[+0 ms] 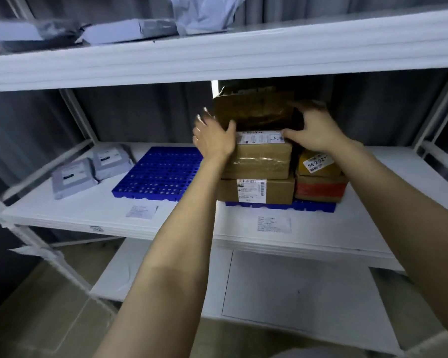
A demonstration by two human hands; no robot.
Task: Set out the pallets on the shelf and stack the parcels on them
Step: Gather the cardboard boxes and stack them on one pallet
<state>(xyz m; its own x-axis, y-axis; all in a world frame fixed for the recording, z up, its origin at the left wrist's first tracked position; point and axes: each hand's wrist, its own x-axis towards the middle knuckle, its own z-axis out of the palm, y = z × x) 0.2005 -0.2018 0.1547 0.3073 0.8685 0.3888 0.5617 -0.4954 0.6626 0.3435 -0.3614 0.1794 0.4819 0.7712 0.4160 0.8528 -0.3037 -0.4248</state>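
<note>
The left hand [214, 140] presses the top box [256, 112] sideways, fingers apart; the right hand [313, 133] curls its fingers round the other end. Together they seem to square it on the stack [259, 161].

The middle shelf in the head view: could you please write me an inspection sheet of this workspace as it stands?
Surface: white middle shelf, with two paper labels near its front edge.
Job's things: left blue pallet is bare. Right blue pallet carries two stacked brown boxes with the top parcel held on or just above them. A yellow parcel sits on a red-taped box alongside. Two grey mailer bags lie off the pallets, far left.
Clutter: nothing seen.
Hands: left hand lies flat against the top parcel's left end; right hand grips its right end.
Cables: nothing seen.
Surroundings: upper shelf holds more bags; grey curtain hangs behind.
</note>
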